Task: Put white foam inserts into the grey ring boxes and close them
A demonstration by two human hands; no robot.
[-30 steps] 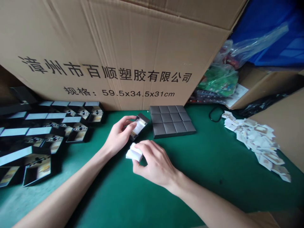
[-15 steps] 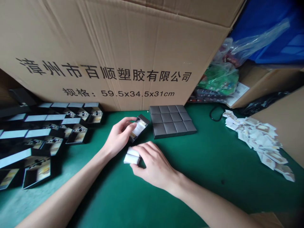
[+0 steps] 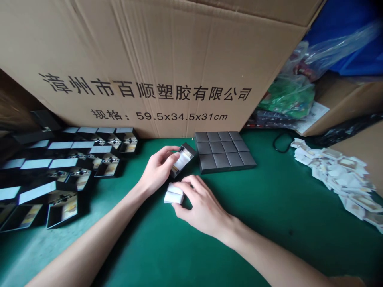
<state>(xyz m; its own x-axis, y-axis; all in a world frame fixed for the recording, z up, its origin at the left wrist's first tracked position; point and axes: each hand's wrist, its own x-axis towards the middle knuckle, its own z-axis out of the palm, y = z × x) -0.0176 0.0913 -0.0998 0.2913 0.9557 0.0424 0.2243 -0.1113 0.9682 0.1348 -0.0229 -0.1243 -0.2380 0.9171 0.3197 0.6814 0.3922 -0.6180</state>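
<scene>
My left hand (image 3: 157, 169) grips a small open black box (image 3: 183, 159) tilted on the green table top (image 3: 269, 207); a white insert shows inside the box. My right hand (image 3: 199, 203) sits just in front of it, fingers pinching a small stack of white folded pieces (image 3: 172, 194) against the table. The two hands are almost touching.
A block of closed dark grey boxes (image 3: 225, 150) lies right of the hands. Rows of open black boxes (image 3: 68, 167) fill the left side. A heap of white packets (image 3: 344, 175) lies at the right. A big cardboard carton (image 3: 167, 63) stands behind, with plastic bags (image 3: 290, 95) beside it.
My right hand has pressed the white stack down flat on the table and shifted slightly toward the box. The view moved a little, so everything sits further right.
</scene>
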